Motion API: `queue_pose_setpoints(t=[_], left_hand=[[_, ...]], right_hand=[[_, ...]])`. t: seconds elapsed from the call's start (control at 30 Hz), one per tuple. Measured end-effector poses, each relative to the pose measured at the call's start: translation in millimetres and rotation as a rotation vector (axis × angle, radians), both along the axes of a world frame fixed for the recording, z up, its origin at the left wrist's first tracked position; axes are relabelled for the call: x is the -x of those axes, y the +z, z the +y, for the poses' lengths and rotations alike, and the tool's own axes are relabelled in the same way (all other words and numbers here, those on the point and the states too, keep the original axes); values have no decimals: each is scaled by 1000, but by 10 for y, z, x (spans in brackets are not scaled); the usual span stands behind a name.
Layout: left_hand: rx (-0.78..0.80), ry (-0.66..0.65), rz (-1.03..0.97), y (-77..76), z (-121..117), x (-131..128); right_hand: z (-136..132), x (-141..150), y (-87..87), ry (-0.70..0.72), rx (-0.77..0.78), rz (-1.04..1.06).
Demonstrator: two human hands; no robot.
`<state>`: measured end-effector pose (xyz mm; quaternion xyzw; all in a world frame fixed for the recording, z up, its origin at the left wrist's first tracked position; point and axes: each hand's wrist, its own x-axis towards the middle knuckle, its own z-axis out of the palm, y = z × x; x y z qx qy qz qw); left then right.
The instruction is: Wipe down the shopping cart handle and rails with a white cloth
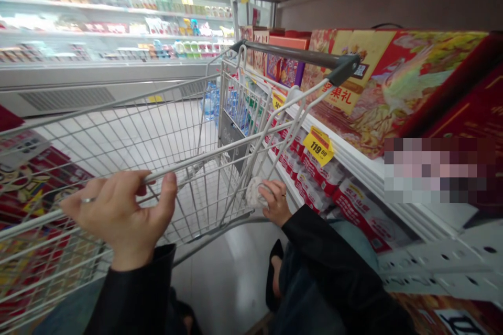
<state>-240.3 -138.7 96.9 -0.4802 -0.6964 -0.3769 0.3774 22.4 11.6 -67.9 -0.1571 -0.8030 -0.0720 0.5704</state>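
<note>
A wire shopping cart (198, 159) stands side-on in front of me. My left hand (126, 212), wearing a ring, is curled over the cart's top side rail, with the thumb raised. Lower down, near the cart's handle end, my right hand (277, 203) presses a crumpled pale cloth (256, 193) against the wire frame. Part of the cloth is hidden behind my fingers. The cart's grey push handle (291, 54) runs across above, close to the shelf.
Shelves on the right hold red gift boxes (412, 84), with yellow price tags (318, 145) on the edge and wrapped packs (314, 180) below. A lit refrigerated display (118, 81) spans the back. Water bottles (210, 102) stand behind the cart, and red boxes (35, 167) at left.
</note>
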Motion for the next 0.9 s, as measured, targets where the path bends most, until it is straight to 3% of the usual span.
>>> queue_pose_setpoints(t=[0.13,0.23,0.33,0.57,0.9], left_hand=[[0,-10,4,19,-2,-20],[-2,-16,22,33,-17,-28],[-1,-18,43,40,-35,-23],[1,-8,54,58,-6,-38],[35,-9,61,105,7,-96]], right_hand=[[-126,138,-216,2,-25,-88],[-101,234,-147,20,-152,-64],[38,252,110,-14,-250,125],[356,241,912,-324,-247,424],[340,411,1687,-461,-30,723]])
